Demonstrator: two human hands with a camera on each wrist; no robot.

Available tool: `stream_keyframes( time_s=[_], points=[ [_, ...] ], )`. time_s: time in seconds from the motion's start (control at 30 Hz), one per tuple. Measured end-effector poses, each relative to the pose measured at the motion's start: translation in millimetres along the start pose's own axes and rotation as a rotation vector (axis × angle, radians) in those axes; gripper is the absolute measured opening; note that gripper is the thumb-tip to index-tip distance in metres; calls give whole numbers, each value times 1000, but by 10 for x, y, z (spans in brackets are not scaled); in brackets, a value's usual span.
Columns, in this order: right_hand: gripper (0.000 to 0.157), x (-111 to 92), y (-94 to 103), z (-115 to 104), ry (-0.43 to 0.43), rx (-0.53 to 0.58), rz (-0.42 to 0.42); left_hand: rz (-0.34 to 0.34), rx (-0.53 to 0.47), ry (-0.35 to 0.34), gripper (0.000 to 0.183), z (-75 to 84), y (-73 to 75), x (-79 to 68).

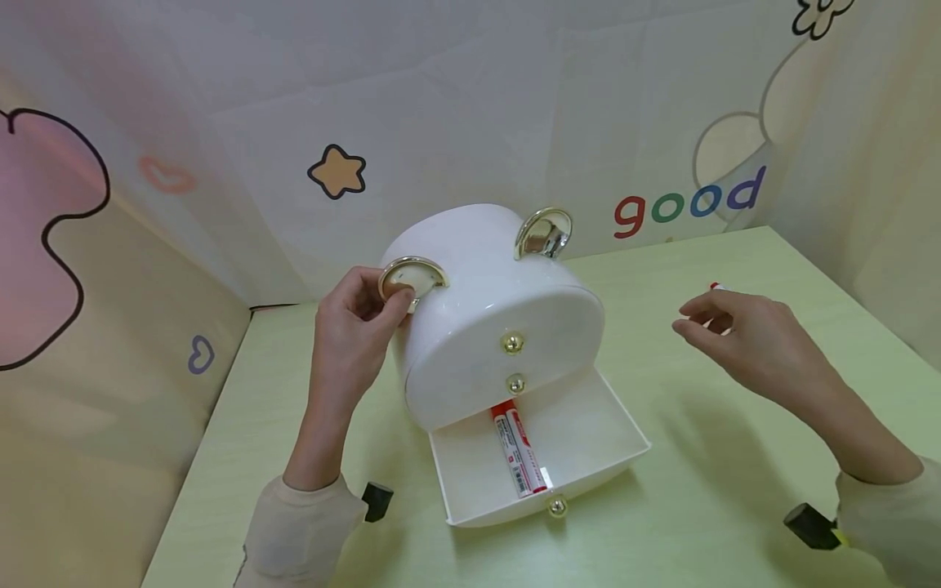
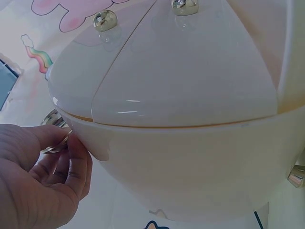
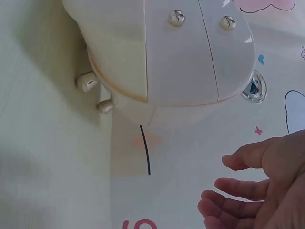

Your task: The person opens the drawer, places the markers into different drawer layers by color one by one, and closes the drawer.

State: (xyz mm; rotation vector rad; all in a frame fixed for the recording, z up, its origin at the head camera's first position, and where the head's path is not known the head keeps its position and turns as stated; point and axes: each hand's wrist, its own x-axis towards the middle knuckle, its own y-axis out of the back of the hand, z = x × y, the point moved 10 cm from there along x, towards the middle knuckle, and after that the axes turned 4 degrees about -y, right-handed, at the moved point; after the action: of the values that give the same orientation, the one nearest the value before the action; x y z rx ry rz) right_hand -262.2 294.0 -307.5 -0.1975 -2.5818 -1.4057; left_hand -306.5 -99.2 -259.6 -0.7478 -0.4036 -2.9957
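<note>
A white rounded drawer box [image 1: 485, 253] with gold ear-shaped trims stands on the table, its bottom drawer [image 1: 595, 416] pulled out. Two red-and-white markers [image 1: 518, 449] lie side by side in that drawer, their upper ends reaching toward the box. My left hand [image 1: 353, 327] pinches the left gold ear [image 1: 413, 273] between thumb and fingers, also seen in the left wrist view. Off to the right, above the table, my right hand [image 1: 757, 343] hovers with loosely bent fingers, and the right wrist view shows nothing in its grasp. A red-tipped thing [image 1: 716, 286] peeks out behind it, mostly hidden.
The right gold ear [image 1: 544, 234] sticks up from the box top. Gold knobs [image 1: 512, 342] stand out from the drawer fronts. Behind the pale green table [image 1: 639, 539] hangs a printed cloth [image 1: 470, 106], with more cloth at both sides.
</note>
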Motion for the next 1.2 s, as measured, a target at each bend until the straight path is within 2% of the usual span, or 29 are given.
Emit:
stream_keyframes(
  time_s=[0.17, 0.73, 1.03, 1.2],
  points=[
    [27, 38, 60, 155, -15, 22, 77, 2, 3, 2, 13, -3, 3, -1],
    [39, 177, 227, 709, -120, 62, 175, 3, -4, -5, 13, 0, -1, 4],
    [40, 304, 252, 1007, -129, 74, 172, 5, -19, -5, 12, -8, -3, 7],
    [46, 350, 211, 1187, -203, 73, 129, 1, -23, -2, 12, -9, -7, 7]
  ],
)
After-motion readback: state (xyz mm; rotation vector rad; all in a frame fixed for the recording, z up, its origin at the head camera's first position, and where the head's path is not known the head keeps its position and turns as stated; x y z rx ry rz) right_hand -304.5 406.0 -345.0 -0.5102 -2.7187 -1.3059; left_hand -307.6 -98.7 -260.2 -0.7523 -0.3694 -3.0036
